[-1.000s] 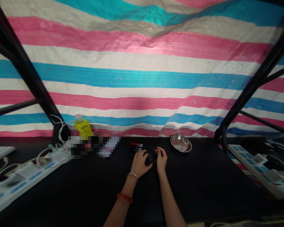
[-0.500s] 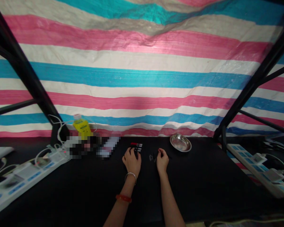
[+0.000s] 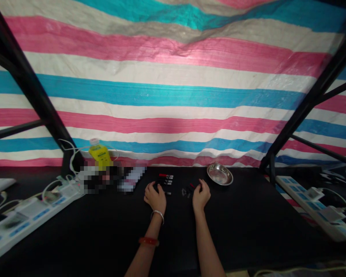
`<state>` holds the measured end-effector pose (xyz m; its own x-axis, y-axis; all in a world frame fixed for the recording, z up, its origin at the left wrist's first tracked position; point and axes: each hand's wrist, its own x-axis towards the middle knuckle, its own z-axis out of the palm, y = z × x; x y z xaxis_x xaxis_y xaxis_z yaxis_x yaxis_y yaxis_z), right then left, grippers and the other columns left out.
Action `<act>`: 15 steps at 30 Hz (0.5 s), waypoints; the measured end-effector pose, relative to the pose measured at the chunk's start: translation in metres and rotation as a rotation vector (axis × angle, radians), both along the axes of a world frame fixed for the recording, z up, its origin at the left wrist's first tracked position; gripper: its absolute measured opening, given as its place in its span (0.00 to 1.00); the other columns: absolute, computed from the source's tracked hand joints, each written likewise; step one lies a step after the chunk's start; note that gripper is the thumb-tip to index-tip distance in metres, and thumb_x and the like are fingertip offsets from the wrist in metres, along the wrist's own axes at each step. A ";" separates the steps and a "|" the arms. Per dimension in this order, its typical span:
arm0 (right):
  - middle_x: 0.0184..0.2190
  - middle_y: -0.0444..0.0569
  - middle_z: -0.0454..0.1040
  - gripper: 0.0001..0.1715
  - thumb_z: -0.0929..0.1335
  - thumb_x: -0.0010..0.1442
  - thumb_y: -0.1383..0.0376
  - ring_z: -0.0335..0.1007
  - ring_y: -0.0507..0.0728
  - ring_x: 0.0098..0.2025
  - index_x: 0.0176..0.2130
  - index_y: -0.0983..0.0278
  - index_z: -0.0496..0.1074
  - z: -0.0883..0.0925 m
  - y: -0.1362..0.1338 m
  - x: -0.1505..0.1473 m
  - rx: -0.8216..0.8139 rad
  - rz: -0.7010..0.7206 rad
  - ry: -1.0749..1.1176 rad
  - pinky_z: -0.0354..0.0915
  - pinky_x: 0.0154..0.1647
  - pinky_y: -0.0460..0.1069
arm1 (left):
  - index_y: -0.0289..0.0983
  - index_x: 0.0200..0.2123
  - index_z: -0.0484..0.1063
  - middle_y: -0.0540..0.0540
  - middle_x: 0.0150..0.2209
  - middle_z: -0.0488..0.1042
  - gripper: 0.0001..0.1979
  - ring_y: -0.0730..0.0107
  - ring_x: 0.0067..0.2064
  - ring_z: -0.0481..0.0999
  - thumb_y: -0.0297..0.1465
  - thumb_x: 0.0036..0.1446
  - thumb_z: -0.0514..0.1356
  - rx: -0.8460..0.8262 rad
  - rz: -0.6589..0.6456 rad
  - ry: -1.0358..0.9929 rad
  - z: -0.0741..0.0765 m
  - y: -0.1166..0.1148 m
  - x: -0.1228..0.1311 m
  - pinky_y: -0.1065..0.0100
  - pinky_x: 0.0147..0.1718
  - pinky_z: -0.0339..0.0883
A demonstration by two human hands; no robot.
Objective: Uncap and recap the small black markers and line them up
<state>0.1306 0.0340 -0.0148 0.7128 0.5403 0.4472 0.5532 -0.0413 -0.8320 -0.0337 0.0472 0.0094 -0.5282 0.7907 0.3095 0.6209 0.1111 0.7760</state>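
My left hand (image 3: 155,198) rests on the black table, fingers loosely bent and thumb apart from them. Just right of its thumb, a small dark stick with a silver end (image 3: 168,193) shows, partly hidden by the hand. Beyond it lie several similar short black sticks (image 3: 167,181) with silver ends and a red one (image 3: 165,175), in a row. My right hand (image 3: 202,196) is curved, with a gap between thumb and forefinger. A small red piece (image 3: 192,185) lies by its fingertips; contact is unclear. Tiny clear and dark pieces (image 3: 185,192) are between the hands.
A round metal dish (image 3: 220,174) stands at the back right. Behind my left hand are a pixelated phone-like object (image 3: 132,179) and a yellow bottle (image 3: 100,156). Power strips (image 3: 34,215) with cables run along both sides. Black frame posts and a striped sheet (image 3: 173,92) bound the table (image 3: 103,238).
My left hand has drawn back toward me and left, uncovering more of the sticks. The right hand has shifted slightly right, its fingers wider apart, with the red piece now showing left of it.
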 end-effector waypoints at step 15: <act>0.45 0.54 0.74 0.24 0.57 0.57 0.62 0.69 0.59 0.48 0.48 0.66 0.72 -0.009 0.003 -0.001 -0.116 0.346 0.167 0.61 0.51 0.53 | 0.35 0.42 0.66 0.41 0.40 0.70 0.13 0.59 0.45 0.70 0.32 0.59 0.47 0.089 -0.041 -0.118 -0.008 0.006 -0.005 0.58 0.44 0.62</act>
